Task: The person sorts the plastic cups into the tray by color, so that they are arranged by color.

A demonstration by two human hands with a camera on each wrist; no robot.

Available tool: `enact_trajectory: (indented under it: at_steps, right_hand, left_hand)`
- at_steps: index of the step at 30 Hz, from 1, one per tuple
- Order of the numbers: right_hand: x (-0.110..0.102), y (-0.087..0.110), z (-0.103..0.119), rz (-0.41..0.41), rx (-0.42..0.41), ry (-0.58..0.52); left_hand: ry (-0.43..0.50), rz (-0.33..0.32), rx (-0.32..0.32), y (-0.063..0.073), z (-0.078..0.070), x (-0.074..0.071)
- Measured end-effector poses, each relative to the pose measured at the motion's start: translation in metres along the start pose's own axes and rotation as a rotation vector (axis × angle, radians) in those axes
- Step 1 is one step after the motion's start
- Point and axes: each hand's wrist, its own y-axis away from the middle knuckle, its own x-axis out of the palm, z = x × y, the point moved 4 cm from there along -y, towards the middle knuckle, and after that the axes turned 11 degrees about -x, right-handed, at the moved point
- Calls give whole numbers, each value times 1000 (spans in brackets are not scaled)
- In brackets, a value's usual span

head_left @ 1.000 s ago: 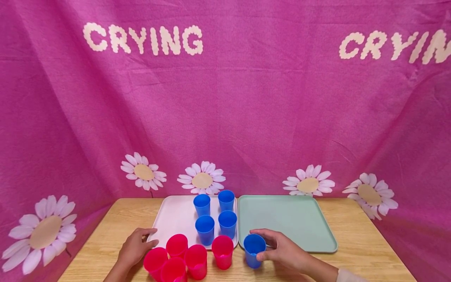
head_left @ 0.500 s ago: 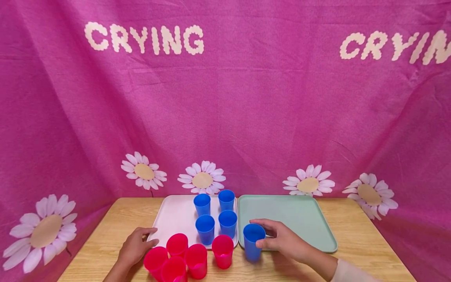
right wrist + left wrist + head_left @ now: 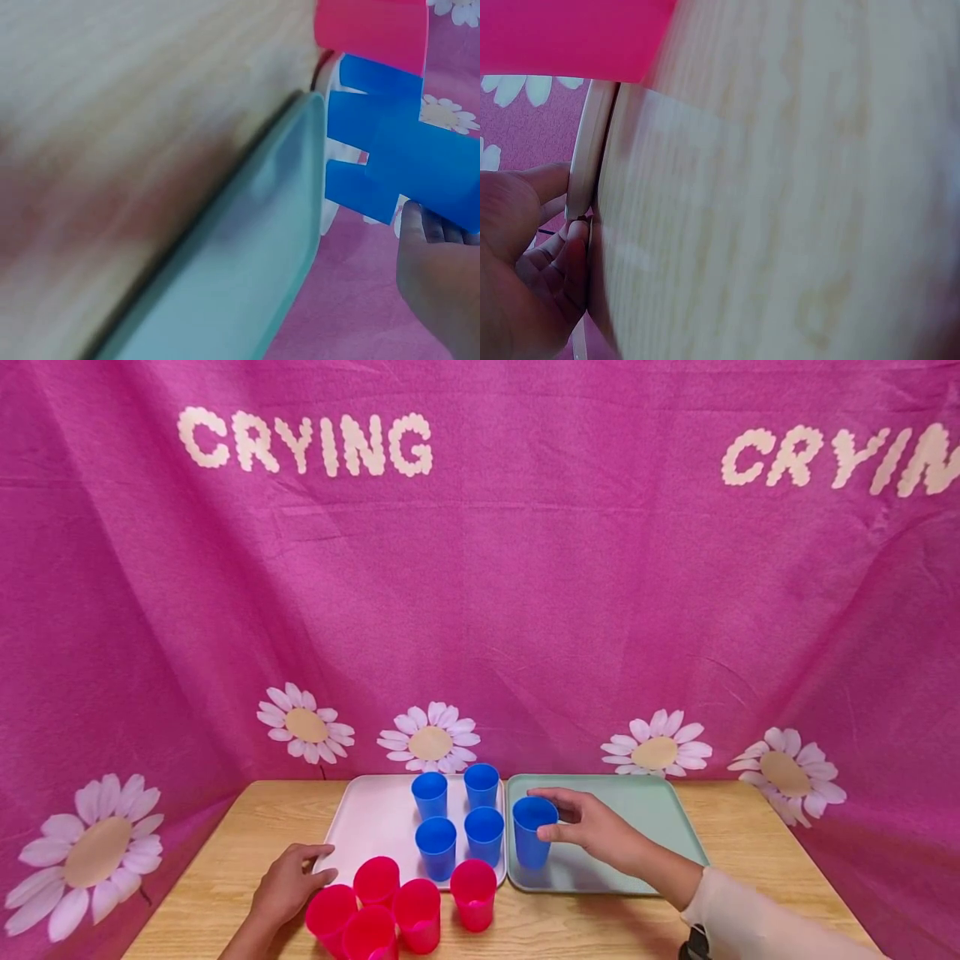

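My right hand [image 3: 592, 831] grips an upright blue cup [image 3: 532, 843] over the left part of the green tray [image 3: 622, 883]. In the right wrist view, this held cup [image 3: 435, 169] appears raised above the tray surface. My left hand [image 3: 285, 885] is at the near left corner of the pale pink tray [image 3: 367, 827], holding its rim between thumb and fingers; the left wrist view shows that hand [image 3: 525, 255] at the tray edge [image 3: 589, 150]. Several blue cups [image 3: 436, 852] stand upright on the pink tray's right half.
Several red cups [image 3: 417, 918] stand upright along the near side of the pink tray, close to my left hand. Both trays lie side by side on a wooden table [image 3: 247, 827]. A magenta cloth [image 3: 525, 610] with daisies hangs behind.
My right hand has lifted the blue cup from the table and carried it forward over the green tray. The left hand and the other cups have stayed where they were.
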Motion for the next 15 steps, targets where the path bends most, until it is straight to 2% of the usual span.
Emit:
enact_trajectory:
  at_steps: [15]
  right_hand:
    - [-8,-42,13,-26,-25,66]
  left_hand:
    - [-3,14,-17,0,-1,-1]
